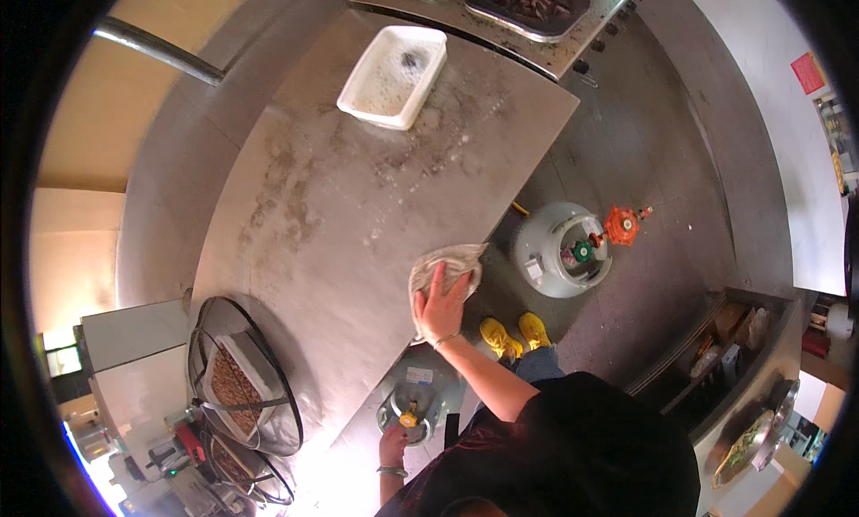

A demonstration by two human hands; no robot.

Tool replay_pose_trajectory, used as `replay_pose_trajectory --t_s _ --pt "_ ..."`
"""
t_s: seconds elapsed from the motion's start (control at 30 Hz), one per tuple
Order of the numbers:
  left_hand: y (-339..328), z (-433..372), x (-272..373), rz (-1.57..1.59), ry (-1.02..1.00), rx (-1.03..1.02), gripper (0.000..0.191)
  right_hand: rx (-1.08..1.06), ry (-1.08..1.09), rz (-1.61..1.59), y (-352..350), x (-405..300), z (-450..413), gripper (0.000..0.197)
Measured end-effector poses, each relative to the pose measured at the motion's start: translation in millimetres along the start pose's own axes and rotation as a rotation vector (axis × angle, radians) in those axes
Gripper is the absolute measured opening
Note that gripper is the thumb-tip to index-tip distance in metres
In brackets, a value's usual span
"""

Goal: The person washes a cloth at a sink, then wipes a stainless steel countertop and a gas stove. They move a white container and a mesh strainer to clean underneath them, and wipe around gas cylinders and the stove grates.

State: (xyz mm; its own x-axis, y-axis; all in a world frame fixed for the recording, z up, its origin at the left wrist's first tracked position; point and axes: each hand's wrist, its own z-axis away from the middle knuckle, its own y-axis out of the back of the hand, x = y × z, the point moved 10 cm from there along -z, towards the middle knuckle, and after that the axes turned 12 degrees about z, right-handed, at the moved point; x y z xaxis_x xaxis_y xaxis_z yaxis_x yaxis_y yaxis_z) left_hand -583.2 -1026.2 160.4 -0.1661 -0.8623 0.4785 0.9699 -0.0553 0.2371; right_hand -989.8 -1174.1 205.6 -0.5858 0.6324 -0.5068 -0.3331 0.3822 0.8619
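My right hand holds a pale, crumpled cloth flat against the front edge of a stainless steel counter, fingers spread over it. Part of the cloth hangs at the edge. My left hand is low at my side, by a grey gas cylinder with a yellow valve; its fingers look curled, but whether they grip anything is unclear. On the far part of the counter stands a white plastic basin of foamy water with a dark scrubber-like lump in it. Brown stains and foam spots mark the counter between.
A gas stove adjoins the counter's far end. Another gas cylinder, with an orange regulator, stands on the floor. Round black mesh food covers sit over trays of brown food at the left. An open drawer is at the right.
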Motion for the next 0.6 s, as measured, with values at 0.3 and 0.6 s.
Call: replay_pose_trajectory --t_s 0.3,0.6 --pt "-10 4 47 0.136 -0.034 0.050 0.014 0.265 -0.199 0.656 75 100 -262 0.062" --pt "-139 -14 226 0.210 -0.222 -0.006 0.011 0.153 0.160 0.675 39 15 -366 0.056"
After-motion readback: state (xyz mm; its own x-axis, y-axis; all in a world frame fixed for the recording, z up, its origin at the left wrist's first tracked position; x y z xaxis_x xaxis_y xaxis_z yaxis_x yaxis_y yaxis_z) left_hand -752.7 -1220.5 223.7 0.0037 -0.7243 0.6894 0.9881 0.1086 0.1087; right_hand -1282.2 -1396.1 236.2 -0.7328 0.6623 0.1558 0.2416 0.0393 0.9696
